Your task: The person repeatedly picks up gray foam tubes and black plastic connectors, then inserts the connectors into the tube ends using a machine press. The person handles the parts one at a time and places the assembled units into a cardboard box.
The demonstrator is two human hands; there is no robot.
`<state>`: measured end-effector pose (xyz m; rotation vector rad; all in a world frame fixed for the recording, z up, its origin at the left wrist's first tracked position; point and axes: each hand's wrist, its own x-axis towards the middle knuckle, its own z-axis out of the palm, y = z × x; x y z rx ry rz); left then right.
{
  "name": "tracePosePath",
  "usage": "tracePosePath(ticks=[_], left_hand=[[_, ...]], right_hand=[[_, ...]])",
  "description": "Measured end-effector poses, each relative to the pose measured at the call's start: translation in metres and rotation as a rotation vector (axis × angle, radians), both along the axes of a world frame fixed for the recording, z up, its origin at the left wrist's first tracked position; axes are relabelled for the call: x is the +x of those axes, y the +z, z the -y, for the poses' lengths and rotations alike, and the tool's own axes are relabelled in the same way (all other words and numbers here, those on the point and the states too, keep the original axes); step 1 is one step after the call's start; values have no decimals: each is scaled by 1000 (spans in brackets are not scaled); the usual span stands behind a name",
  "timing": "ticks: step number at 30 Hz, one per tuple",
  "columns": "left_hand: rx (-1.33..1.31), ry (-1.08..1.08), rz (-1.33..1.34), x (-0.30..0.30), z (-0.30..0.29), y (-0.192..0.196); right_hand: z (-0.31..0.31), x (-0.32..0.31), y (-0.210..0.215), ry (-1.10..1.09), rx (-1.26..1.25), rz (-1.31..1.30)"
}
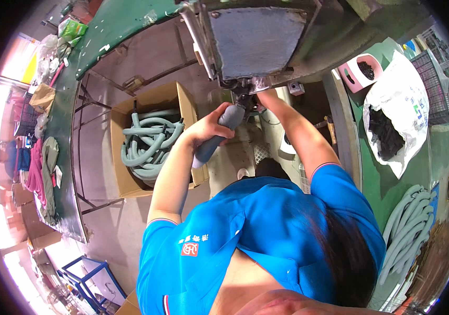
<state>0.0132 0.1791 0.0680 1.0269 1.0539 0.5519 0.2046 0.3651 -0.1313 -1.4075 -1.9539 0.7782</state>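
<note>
My left hand (215, 127) is wrapped round a thick grey hose (207, 150). The hose slants up toward the dark metal working head (242, 94) under the machine (258, 42), and its upper end meets that part. My right hand (267, 98) reaches to the same spot from the right, close beside the metal head. Its fingers are mostly hidden there, so what they touch does not show.
Left of me, a cardboard box (118, 152) holds coiled grey hoses. A green bench (374, 178) on the right bears a pink container (351, 73), a white sack (412, 102) of black pieces and more grey hoses (408, 226). Another green table (69, 173) stands far left.
</note>
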Motion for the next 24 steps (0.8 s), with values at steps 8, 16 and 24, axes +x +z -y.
tracePosePath(ticks=[8, 16, 24], left_hand=[[19, -28, 67, -3, -1, -13], [29, -81, 10, -7, -3, -15], [65, -46, -68, -7, 2, 4]], right_hand=[[17, -9, 40, -86, -363, 116], [13, 7, 51, 8, -217, -32], [63, 22, 123, 31, -544, -629]])
